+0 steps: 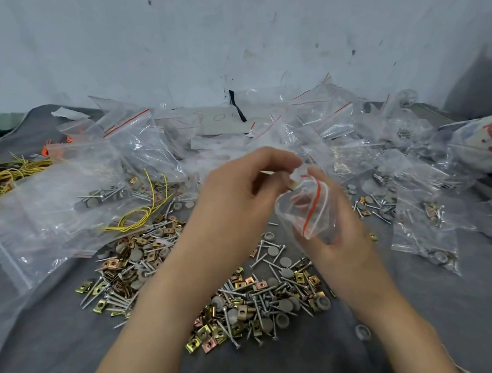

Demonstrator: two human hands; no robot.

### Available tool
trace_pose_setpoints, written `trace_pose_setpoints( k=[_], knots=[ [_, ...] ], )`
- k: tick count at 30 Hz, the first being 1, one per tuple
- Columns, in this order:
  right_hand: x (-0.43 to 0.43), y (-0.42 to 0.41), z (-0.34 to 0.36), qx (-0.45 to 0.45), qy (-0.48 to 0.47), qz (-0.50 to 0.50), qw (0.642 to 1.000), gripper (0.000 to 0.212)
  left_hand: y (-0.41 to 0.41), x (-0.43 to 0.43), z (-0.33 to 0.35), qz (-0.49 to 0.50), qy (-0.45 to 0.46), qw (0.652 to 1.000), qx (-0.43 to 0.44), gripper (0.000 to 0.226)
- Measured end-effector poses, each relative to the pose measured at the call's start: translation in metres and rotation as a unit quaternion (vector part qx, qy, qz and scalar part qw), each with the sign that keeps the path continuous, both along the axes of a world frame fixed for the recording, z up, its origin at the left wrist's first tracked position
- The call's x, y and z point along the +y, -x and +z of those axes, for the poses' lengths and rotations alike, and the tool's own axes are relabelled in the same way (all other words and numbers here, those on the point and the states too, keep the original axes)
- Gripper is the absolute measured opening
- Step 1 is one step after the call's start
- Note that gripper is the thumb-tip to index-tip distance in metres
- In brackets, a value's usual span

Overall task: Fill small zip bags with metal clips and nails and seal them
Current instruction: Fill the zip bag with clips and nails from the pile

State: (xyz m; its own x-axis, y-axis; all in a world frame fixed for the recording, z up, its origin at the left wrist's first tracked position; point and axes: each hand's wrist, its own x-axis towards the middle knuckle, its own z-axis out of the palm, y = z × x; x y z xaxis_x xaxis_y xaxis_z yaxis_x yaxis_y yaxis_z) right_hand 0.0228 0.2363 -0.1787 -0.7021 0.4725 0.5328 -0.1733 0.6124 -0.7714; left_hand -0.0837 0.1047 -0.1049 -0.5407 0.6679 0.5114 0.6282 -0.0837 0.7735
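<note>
Mid-air: bag (pixel 305 206) in right hand (pixel 347 239), mouth toward clip (pixel 293 186) in left hand (pixel 238 191).

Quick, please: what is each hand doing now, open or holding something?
Left hand: pinches a small piece, likely a clip, at the bag mouth.
Right hand: holds the bag.

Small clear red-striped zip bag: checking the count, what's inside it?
Nothing clear inside the small clear red-striped zip bag; right hand shows through. Left hand pinches a small blurred piece at its mouth.
</note>
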Motion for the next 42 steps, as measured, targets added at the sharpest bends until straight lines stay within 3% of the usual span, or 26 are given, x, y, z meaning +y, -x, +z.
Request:
trace_pose_setpoints(
  k=[2,7,9,14,19,28,36,39,42],
  knots=[
    [0.001,0.001,0.000,-0.004,0.003,-0.009,1.000,0.066,-0.005,0.003,-0.001,-0.010,0.024,0.999,0.034,0.029],
    [0.001,0.001,0.001,-0.011,0.004,-0.020,1.000,0.068,0.007,-0.009,-0.005,0.029,-0.046,0.997,-0.049,0.020],
    [-0.001,0.001,0.001,-0.014,0.005,-0.018,1.000,0.068,0.018,-0.017,-0.012,0.068,-0.022,0.996,-0.044,0.019],
    [-0.002,0.003,0.003,-0.028,0.027,-0.003,0.999,0.068,0.036,-0.034,-0.047,0.144,0.218,0.958,0.115,0.027],
    [-0.004,0.005,0.005,-0.032,0.024,-0.008,0.999,0.068,0.039,-0.046,-0.073,0.103,0.338,0.910,0.217,0.028],
    [-0.003,0.009,0.003,-0.036,0.009,-0.016,0.999,0.068,0.030,-0.047,-0.085,0.083,0.401,0.862,0.297,0.036],
    [0.000,0.009,0.002,-0.043,-0.004,-0.015,0.999,0.068,0.030,-0.038,-0.091,0.124,0.392,0.844,0.344,0.031],
    [-0.001,0.009,0.002,-0.043,-0.007,-0.020,0.999,0.067,0.030,-0.034,-0.085,0.140,0.341,0.875,0.313,0.033],
    [-0.002,0.008,0.002,-0.045,-0.012,-0.024,0.999,0.066,0.030,-0.033,-0.072,0.141,0.189,0.964,0.123,0.022]
  ],
)
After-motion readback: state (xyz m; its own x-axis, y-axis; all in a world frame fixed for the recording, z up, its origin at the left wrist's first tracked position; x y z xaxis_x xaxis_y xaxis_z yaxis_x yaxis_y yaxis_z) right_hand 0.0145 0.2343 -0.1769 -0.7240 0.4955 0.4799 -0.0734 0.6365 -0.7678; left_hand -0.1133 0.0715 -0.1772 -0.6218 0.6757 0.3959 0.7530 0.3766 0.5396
